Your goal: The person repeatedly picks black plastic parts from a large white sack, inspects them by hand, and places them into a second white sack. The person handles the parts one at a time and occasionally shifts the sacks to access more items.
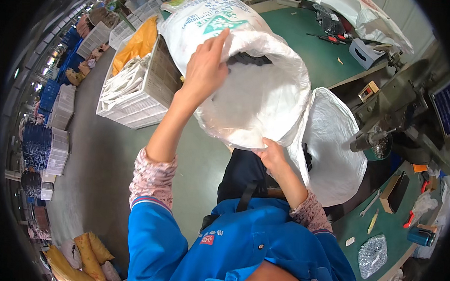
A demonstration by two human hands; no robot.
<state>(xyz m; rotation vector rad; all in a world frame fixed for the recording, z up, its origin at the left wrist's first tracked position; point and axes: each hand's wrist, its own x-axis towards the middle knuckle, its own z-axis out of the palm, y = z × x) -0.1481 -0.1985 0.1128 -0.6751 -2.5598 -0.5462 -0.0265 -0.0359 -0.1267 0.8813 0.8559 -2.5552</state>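
Note:
A large white woven plastic sack (257, 100) lies with its wide mouth facing me. Printed writing and a green design mark its outer side. Deep inside, near the top of the opening, some dark pieces (251, 59) show; the rest of its contents are hidden. My left hand (207, 68) holds the upper left of the rolled rim, fingers over the outside and thumb at the opening. Low on the same rim, my right hand (272, 155) pinches the edge between thumb and fingers. Right beside it, a second white sack (334, 145) hangs open, with something dark (307, 157) at its left edge.
A white plastic crate (136, 110) holding white and orange sacks stands on the left. On the right is a dark bench machine (392, 106). A green worktop (356, 229) carries a wrench (371, 202), a cutter knife (373, 221) and a clear bag of small parts (373, 256).

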